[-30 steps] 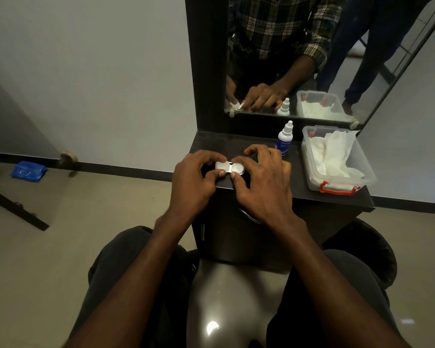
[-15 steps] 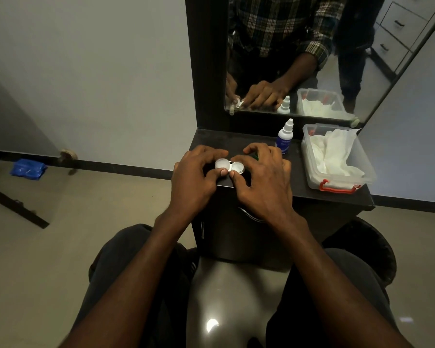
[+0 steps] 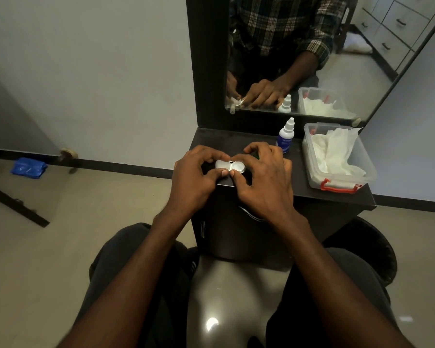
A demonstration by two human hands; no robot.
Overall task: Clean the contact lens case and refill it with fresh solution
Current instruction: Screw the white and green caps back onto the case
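Gripping the case [image 3: 230,167] from both sides, the two hands hide most of it — only the pale, round, smooth tops of its two joined cups show between the fingers. It sits near the front edge of the dark shelf [image 3: 299,182], at its left part. The left hand [image 3: 194,182] curls round the left cup, thumb tip pressed at the front; the right hand [image 3: 264,182] curls round the right cup, its thumb tip just beside the other thumb. Whether the caps are tight or loose I cannot tell, because the fingers cover the rims. Something small and green peeks out behind the right fingers, too hidden to name.

Behind the right hand stands a small bottle [image 3: 285,135], white plastic with a pointed nozzle cap and a blue label; the print is too small to read, and its base is partly covered by the knuckles. To the right a clear plastic box [image 3: 367,169] with a red clasp at the front holds crumpled white tissue [image 3: 334,151], soft and wrinkled.

The mirror [image 3: 312,59] above the shelf has a dark frame and is cut off at the top — it reflects the hands, a plaid sleeve, the bottle and the box. On the glossy floor at the far left lies a blue packet [image 3: 28,167], blurred.
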